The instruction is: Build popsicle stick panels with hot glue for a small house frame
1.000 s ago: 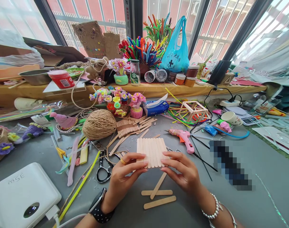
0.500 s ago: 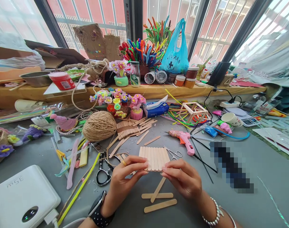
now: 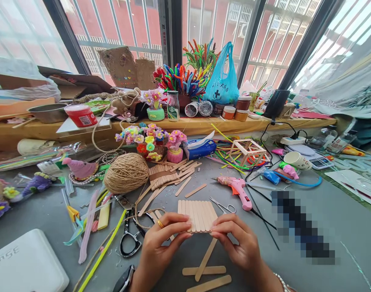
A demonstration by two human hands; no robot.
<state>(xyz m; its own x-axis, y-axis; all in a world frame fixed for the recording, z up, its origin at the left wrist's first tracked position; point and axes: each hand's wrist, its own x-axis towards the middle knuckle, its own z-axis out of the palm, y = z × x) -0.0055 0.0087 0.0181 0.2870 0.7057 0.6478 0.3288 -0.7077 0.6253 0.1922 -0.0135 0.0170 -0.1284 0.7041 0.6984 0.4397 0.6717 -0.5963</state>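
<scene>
Above the table [image 3: 313, 278], the left hand [image 3: 161, 242] and right hand [image 3: 239, 241] angle inward, pinching a stick panel [image 3: 197, 215].

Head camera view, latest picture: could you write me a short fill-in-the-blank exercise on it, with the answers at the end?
1. The left hand and right hand hold a stick panel made of ____.
2. A gold ring sits on a finger of the ____ hand.
3. The body of the glue gun is coloured ____.
4. Between the panel and the glue gun lies a small pair of ____.

Missing words: wood; left; pink; scissors.
</scene>
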